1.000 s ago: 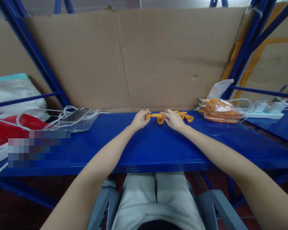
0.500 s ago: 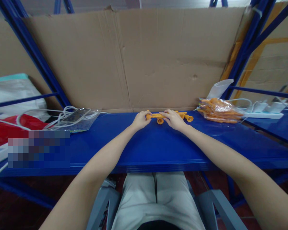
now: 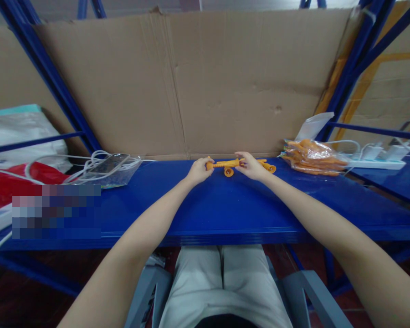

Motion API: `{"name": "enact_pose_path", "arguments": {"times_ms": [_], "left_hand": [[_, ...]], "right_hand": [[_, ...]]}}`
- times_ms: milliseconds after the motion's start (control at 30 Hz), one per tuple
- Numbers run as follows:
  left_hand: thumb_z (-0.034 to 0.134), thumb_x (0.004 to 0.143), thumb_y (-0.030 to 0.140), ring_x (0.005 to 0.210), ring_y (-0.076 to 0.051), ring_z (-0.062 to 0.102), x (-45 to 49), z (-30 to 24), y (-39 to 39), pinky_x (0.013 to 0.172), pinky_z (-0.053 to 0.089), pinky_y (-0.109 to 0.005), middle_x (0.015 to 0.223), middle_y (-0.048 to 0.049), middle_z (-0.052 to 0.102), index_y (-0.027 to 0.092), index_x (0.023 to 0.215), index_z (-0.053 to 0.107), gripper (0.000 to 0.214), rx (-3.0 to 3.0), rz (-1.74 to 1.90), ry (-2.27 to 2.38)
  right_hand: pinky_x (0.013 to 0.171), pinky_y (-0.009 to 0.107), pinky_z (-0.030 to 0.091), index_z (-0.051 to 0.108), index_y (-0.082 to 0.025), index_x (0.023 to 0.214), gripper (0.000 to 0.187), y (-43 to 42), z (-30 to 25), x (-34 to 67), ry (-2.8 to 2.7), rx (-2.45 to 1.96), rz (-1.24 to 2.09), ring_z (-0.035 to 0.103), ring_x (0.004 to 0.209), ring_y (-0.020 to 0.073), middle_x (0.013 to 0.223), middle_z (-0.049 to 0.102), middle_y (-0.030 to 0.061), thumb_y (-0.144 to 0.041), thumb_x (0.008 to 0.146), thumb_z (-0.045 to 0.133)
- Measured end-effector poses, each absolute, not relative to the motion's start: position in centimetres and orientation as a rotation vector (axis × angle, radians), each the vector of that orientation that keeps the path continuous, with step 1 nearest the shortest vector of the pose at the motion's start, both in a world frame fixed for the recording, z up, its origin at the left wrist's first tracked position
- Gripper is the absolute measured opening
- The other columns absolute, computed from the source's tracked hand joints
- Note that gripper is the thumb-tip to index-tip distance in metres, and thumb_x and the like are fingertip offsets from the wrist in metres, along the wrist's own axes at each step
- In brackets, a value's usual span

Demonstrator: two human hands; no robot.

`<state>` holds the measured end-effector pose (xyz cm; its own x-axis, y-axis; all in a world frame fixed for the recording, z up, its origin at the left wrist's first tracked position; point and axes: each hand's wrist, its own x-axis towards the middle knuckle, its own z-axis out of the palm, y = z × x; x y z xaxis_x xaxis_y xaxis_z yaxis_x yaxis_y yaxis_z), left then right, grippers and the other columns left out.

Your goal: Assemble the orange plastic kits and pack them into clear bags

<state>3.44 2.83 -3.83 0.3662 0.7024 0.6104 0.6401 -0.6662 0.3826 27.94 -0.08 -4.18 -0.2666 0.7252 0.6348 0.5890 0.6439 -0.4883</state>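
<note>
An orange plastic toy piece [image 3: 227, 165], a long ribbed rod with round wheel-like ends, lies at the back of the blue shelf [image 3: 225, 209] against the cardboard. My left hand [image 3: 198, 170] is closed on its left end. My right hand [image 3: 250, 166] pinches the rod's right part with curled fingers. More orange pieces [image 3: 268, 167] stick out just right of my right hand.
A clear bag of orange parts [image 3: 310, 157] lies to the right, with a white power strip and chargers [image 3: 379, 158] beyond it. To the left are a phone in a plastic sleeve [image 3: 107, 166] among white cables and a red bag [image 3: 7, 184]. A cardboard sheet [image 3: 191, 82] backs the shelf.
My right hand has slid to the right along the orange rod, baring more of its middle. My left hand has stayed on the left end.
</note>
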Motion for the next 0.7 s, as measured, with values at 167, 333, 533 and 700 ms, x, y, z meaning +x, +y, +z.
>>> {"name": "enact_pose_path", "arguments": {"times_ms": [167,333,533,700], "left_hand": [[0.065,0.071,0.013,0.064,-0.014,0.063,3.2,-3.6,2.7,0.067,0.051,-0.024,0.071,-0.0008,0.067,0.016,0.099,0.069,0.028,2.532,1.203,1.237],[0.065,0.072,0.014,0.065,-0.014,0.062,3.4,-3.2,2.2,0.068,0.05,-0.026,0.078,-0.0026,0.068,0.016,0.1,0.069,0.029,2.536,1.177,1.27],[0.065,0.073,0.014,0.07,-0.013,0.062,3.6,-3.3,2.0,0.071,0.051,-0.026,0.085,-0.0032,0.069,0.017,0.1,0.069,0.027,2.572,1.17,1.263],[0.065,0.073,0.014,0.07,-0.013,0.061,3.5,-3.3,2.3,0.071,0.051,-0.026,0.085,-0.0033,0.069,0.017,0.099,0.069,0.027,2.562,1.185,1.272]], "right_hand": [[0.075,0.032,0.059,0.06,-0.015,0.11,0.031,-0.3,-3.6,28.1,-1.774,-1.118,0.559,0.07,0.087,0.0182,0.109,0.067,0.0114,-0.022,0.081,0.068],[0.059,0.021,0.056,0.061,-0.015,0.095,0.02,-1.2,-2.8,27.8,-1.63,-1.136,0.706,0.067,0.064,0.0106,0.086,0.071,0.0063,-0.027,0.083,0.071],[0.048,0.015,0.047,0.056,-0.015,0.077,0.024,-2.5,-1.9,26.8,-1.57,-1.258,0.847,0.059,0.046,0.0066,0.057,0.063,0.0,-0.033,0.095,0.056],[0.048,0.015,0.045,0.057,-0.017,0.096,0.007,-2.7,-1.9,27.1,-1.553,-1.223,0.95,0.06,0.05,0.0069,0.064,0.065,-0.0019,-0.024,0.094,0.056]]}}
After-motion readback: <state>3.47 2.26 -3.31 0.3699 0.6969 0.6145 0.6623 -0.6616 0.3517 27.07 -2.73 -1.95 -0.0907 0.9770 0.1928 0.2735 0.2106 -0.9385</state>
